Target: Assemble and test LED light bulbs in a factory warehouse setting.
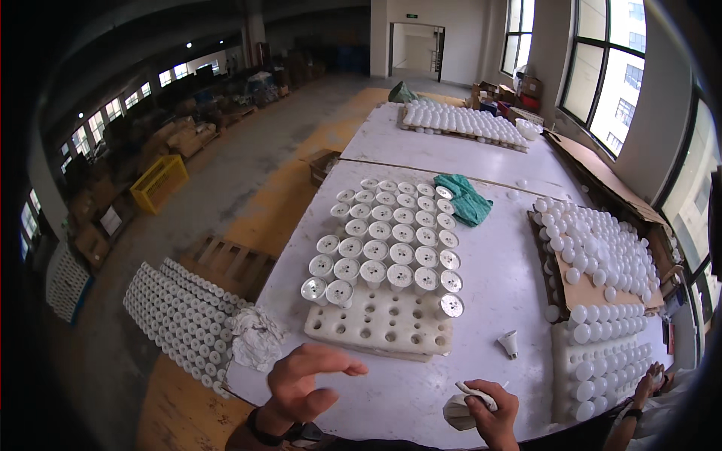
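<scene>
My left hand (310,382) hovers over the near edge of the table, fingers curved and apart, with nothing in it. To its right, my right hand (495,410) grips a pale, rounded white piece (457,413) with a thin white edge; its exact kind is unclear. Ahead of my hands lies a white foam tray (376,331) with round holes. Rows of white light bulb housings (374,272) stand in it, their flat silvery tops facing up. The tray's nearest rows of holes are mostly bare. A single bulb housing (509,345) lies tilted on the table, beyond my right hand.
Crumpled white cloth or plastic (256,338) lies at the left edge. A green cloth (464,200) sits behind the tray. Round white bulb covers (594,252) fill trays at right, near another person's hand (649,385). More stacked housings (177,323) stand left, below the table (301,263).
</scene>
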### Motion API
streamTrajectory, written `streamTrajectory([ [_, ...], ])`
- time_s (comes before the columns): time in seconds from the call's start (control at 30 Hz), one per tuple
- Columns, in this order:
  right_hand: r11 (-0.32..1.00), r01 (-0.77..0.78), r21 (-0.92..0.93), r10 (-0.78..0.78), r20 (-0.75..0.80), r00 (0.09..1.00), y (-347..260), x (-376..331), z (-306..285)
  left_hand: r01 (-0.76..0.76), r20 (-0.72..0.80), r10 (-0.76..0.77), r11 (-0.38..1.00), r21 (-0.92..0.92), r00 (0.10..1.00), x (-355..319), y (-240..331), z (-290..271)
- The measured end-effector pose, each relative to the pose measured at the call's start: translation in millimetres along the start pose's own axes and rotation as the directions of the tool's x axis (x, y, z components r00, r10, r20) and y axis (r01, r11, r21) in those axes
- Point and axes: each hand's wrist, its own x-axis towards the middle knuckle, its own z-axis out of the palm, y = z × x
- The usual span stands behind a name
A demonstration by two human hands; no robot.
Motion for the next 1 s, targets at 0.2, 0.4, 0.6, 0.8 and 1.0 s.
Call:
streamTrajectory([
  [0.2, 0.998, 0.066, -0.025, -0.065, 0.032, 0.997, 5.8, -5.8, -6.3, 0.867, 0.037, -0.886, 0.46, 0.19, 0.462, -114.2, -155.1, -43.3],
  [0.4, 0.999, -0.021, 0.026, 0.019, 0.074, 0.997, 3.5, -4.0, 4.7, 0.84, -0.353, -0.784, 0.37, 0.397, 0.511, -194.0, -258.6, -53.2],
  [0.6, 0.999, 0.026, -0.026, -0.023, 0.104, 0.994, -0.7, 0.7, 14.9, 0.705, -0.431, -0.602, 0.342, 0.622, 0.672, -187.3, -272.3, -39.6],
  [0.8, 0.989, -0.127, -0.072, 0.132, 0.061, 0.989, -6.1, 2.0, 17.0, 0.696, -0.507, -0.573, 0.165, 0.698, 0.644, -165.4, -254.0, -62.7],
  [1.0, 0.993, -0.067, -0.1, 0.064, -0.03, 0.997, -5.5, -6.9, 29.0, 0.45, -0.28, -0.69, 0.074, 0.89, 0.668, -167.6, -249.1, -67.9],
])
